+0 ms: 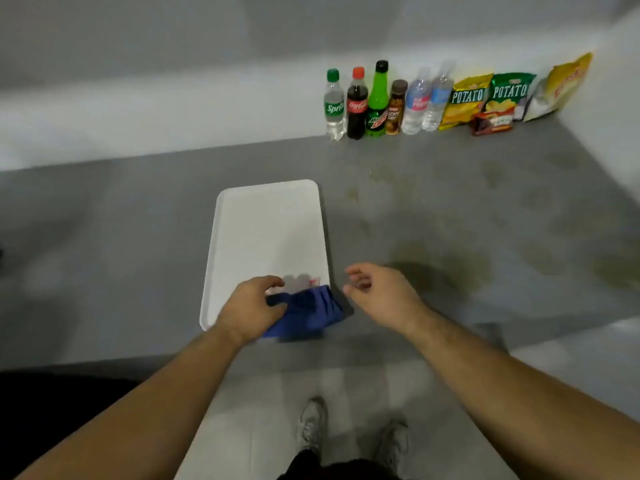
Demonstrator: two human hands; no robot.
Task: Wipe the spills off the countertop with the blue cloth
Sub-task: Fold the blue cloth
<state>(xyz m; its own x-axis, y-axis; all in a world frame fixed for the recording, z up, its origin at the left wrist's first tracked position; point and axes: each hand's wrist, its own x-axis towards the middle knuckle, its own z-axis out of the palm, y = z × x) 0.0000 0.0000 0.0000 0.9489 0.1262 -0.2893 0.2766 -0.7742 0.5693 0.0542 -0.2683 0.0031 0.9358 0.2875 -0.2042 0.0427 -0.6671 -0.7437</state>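
Both forearms reach forward over the bench's near edge. Left hand (254, 301) has its fingers clamped on the blue cloth (308, 311), which is crumpled in folds and lies over the near right corner of the white tray (266, 216). Right hand (377, 289) hovers just beside it, palm down, fingers loosely curled and apart. Brownish spills (446, 268) stain the bench (121, 237) further right.

cloth (304, 313): blue | tray (266, 223): white | countertop (138, 237): grey | spills (443, 268): yellowish
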